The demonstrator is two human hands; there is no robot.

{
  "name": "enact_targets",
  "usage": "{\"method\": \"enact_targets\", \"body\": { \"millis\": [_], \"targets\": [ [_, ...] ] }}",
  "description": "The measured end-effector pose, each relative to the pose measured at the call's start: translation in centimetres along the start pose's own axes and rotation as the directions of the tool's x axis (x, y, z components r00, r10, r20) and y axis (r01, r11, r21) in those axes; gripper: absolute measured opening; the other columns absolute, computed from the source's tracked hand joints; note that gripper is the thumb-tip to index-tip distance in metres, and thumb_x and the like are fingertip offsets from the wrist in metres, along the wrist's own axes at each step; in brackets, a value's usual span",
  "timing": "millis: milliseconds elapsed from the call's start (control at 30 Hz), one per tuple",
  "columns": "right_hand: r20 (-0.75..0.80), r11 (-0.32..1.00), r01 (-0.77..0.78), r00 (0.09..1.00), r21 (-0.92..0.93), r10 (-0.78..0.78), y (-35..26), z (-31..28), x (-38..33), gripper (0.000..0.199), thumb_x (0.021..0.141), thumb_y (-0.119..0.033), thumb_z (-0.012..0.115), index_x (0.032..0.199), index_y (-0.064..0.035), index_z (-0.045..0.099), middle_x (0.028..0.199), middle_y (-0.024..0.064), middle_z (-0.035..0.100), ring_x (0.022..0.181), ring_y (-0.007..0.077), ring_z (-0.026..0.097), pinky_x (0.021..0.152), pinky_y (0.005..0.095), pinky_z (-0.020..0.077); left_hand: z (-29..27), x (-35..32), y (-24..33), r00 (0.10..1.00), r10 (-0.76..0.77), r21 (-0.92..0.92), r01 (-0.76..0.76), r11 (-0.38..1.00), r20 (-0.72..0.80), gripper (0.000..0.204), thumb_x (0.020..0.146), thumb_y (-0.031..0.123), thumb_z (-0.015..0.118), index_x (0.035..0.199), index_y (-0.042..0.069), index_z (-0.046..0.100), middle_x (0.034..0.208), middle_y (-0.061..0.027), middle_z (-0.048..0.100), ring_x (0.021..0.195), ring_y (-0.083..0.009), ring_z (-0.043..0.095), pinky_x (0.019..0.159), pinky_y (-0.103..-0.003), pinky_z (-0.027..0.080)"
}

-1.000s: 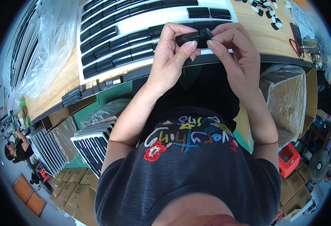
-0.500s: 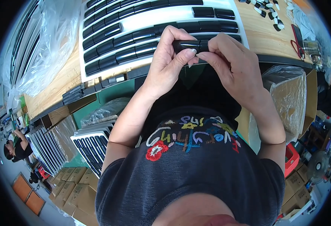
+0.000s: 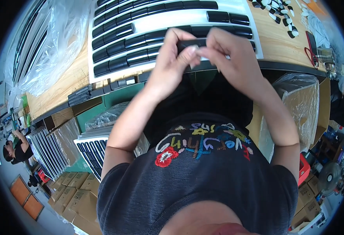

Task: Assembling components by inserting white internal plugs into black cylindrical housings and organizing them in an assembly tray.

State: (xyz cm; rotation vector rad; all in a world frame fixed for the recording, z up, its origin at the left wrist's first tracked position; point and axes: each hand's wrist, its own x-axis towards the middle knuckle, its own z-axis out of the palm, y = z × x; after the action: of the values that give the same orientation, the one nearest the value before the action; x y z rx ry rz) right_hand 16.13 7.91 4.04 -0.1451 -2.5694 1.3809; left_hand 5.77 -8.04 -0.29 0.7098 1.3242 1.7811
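Observation:
My left hand (image 3: 171, 64) is closed around a glossy black cylindrical tube (image 3: 195, 43), held just above the table's front edge. My right hand (image 3: 234, 56) is beside its right end, fingers curled and thumb pointing toward the left thumb. A small whitish bit shows between the two thumbs, blurred by motion; its kind cannot be made out. Beneath and beyond both hands, rows of similar black tubes (image 3: 140, 57) lie on a white tray (image 3: 172, 22), with gaps in some rows.
Small black and white caps (image 3: 281, 13) are scattered at the table's far right, near red-handled scissors (image 3: 309, 55). Clear plastic sheeting (image 3: 58, 43) covers the left side. Below the table are a plastic-lined carton (image 3: 301, 105) and stacked trays (image 3: 91, 150). Another person (image 3: 19, 150) works far left.
My right hand has pulled slightly back and up along the tube, its fingers now blurred. A whitish bit now shows between the thumbs. The view has shifted slightly.

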Motion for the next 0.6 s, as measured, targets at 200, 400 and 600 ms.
{"method": "enact_targets", "body": {
  "millis": [200, 400, 600],
  "targets": [
    [-0.142, 0.987, -0.028, 0.99, -0.16, 0.005, 9.0, -0.9, 6.8, 0.028, 0.098, -0.03, 0.059, 0.084, -0.0054, 0.06, 0.067, 0.0015, 0.056, 0.062, 0.0113, 0.05, 0.06, 0.0284, 0.0399, -10.0, 4.0, 2.5, 0.907, 0.406, 0.99, -0.135, 0.03, 0.112, 0.031, 0.093, 0.004, 0.057, 0.121, 0.017, 0.059, 0.119, -0.0126, 0.049, 0.106, -0.0285, 0.049, 0.091, -0.041, 0.042],
    [-0.304, 0.926, -0.028, 0.948, -0.376, -0.095, 10.9, -2.1, 6.2, 0.026, 0.099, -0.025, 0.056, 0.093, -0.0019, 0.067, 0.07, 0.0104, 0.059, 0.064, 0.0208, 0.054, 0.064, 0.0339, 0.0448, -14.7, 3.6, 3.2, 0.966, 0.176, 0.962, -0.147, -0.232, 0.19, 0.023, 0.09, 0.007, 0.06, 0.109, 0.021, 0.061, 0.113, -0.0103, 0.049, 0.106, -0.03, 0.05, 0.087, -0.045, 0.04],
    [-0.578, 0.872, -0.324, 0.814, -0.366, 0.06, 15.7, -10.7, -0.7, 0.022, 0.091, -0.022, 0.066, 0.105, -0.0045, 0.07, 0.08, 0.0061, 0.066, 0.074, 0.017, 0.061, 0.07, 0.0303, 0.0492, -14.9, 3.8, 3.5, 0.97, 0.21, 0.983, -0.093, -0.159, 0.126, 0.021, 0.081, 0.003, 0.064, 0.097, 0.014, 0.056, 0.102, -0.0073, 0.052, 0.102, -0.0311, 0.052, 0.083, -0.044, 0.04]
  ]
}}
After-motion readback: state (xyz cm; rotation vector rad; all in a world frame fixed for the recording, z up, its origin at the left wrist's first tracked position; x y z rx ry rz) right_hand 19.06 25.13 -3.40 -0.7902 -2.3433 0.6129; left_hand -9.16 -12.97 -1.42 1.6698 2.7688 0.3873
